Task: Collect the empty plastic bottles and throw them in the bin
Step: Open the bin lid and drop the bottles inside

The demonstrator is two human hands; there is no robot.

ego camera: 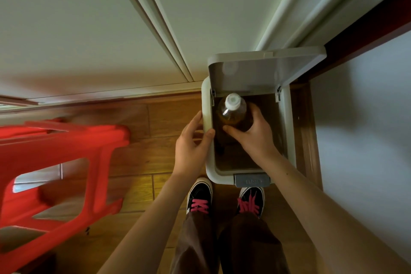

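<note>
Standing over a pedal bin (210,171) on a wooden floor (142,162), a person looks straight down at both bare arms.

Bin: pale grey, rectangular, dark inside; set in the corner between a white panelled wall (89,29) and a pale wall on the right. Lid (264,69) raised and tilted back toward the wall. Grey pedal (252,180) at the near edge, just ahead of the toes.

Plastic bottle (232,110): clear, white cap pointing up toward the camera, body tinted amber against the dark interior. Located inside the mouth of the bin, in the far left part of the opening, below the rim. Whether it holds any liquid cannot be told.

Right hand (251,131): reaching down into the bin, fingers and thumb curled around the lower part of the bottle, grasping it.

Left hand (193,140): clasping the left rim of the bin, thumb over the inner edge, fingers on the outer wall.

Shoes (200,198): black with pink laces, side by side below the bin; brown trousers above them.

Red plastic stool (66,162): left of the person, well apart from the bin, blurred.
</note>
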